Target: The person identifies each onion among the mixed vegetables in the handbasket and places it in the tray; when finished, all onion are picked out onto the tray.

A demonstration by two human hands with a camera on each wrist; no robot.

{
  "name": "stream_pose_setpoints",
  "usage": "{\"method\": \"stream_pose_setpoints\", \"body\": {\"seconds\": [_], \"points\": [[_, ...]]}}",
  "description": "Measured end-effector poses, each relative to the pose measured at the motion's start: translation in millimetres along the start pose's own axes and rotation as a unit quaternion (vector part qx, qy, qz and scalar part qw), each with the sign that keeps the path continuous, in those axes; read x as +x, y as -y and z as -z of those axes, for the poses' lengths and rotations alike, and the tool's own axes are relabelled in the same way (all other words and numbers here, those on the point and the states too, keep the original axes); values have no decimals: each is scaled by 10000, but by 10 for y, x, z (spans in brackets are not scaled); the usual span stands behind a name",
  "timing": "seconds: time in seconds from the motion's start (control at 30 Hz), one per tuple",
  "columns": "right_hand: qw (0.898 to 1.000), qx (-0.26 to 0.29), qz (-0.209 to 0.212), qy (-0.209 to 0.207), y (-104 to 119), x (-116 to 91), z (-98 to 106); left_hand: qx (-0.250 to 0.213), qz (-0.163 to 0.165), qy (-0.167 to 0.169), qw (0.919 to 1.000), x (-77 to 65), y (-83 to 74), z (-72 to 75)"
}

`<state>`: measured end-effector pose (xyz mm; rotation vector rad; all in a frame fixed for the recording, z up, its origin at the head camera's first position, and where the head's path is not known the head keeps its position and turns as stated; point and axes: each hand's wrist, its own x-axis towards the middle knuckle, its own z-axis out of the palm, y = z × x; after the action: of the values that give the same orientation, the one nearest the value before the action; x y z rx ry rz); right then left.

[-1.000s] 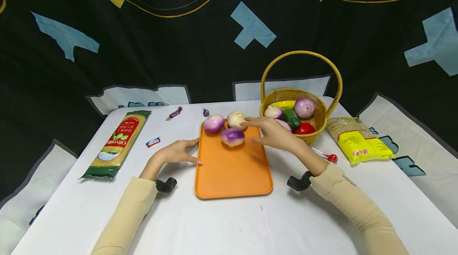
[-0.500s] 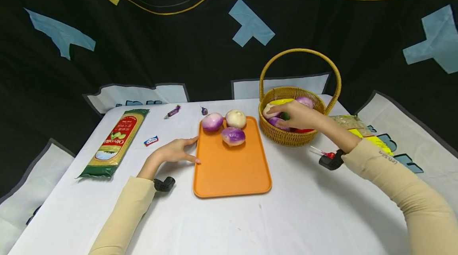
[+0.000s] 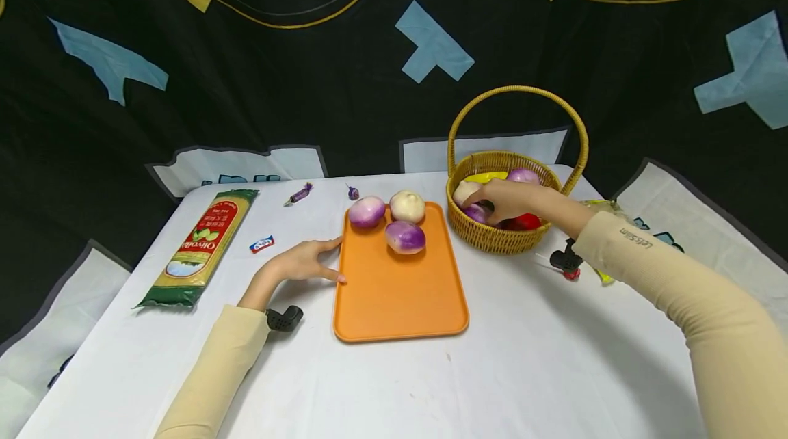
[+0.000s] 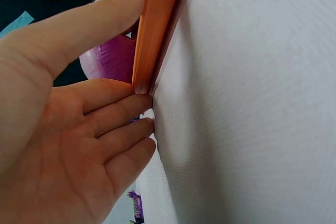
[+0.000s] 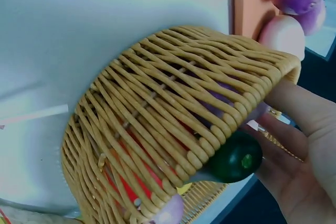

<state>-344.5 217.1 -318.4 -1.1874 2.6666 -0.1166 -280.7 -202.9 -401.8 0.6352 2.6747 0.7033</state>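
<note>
Purple turnip (image 3: 477,214), the item in work, lay inside the wicker basket (image 3: 492,241), partly hidden beneath the right hand (image 3: 514,198). Change observed: one second earlier that hand was above the orange tray (image 3: 400,302); it had since crossed to the basket and lowered inside. On the tray, the front turnip (image 3: 405,237) had turned slightly, showing more purple; the left turnip (image 3: 367,212) and pale turnip (image 3: 408,207) sat behind it. Significance, in my judgement: release onto the tray was complete and another pick had begun. Right fingers: bent about the purple turnip; whether they gripped it, I could not tell. Left hand (image 3: 298,261): fingers extended, grasping nothing, thumb and fingertips against the tray's left edge.
</note>
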Motion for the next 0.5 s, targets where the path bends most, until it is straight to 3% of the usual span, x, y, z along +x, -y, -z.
{"method": "stream_pose_setpoints", "body": {"seconds": [0.37, 0.5], "points": [[9993, 196, 114, -299, -25, -9, -1, 12, 8, -13, 10000, 11, 0, -2], [9995, -66, 116, -270, -22, 5, -59, -23, 9, -20, 10000, 3, -3, -10]]}}
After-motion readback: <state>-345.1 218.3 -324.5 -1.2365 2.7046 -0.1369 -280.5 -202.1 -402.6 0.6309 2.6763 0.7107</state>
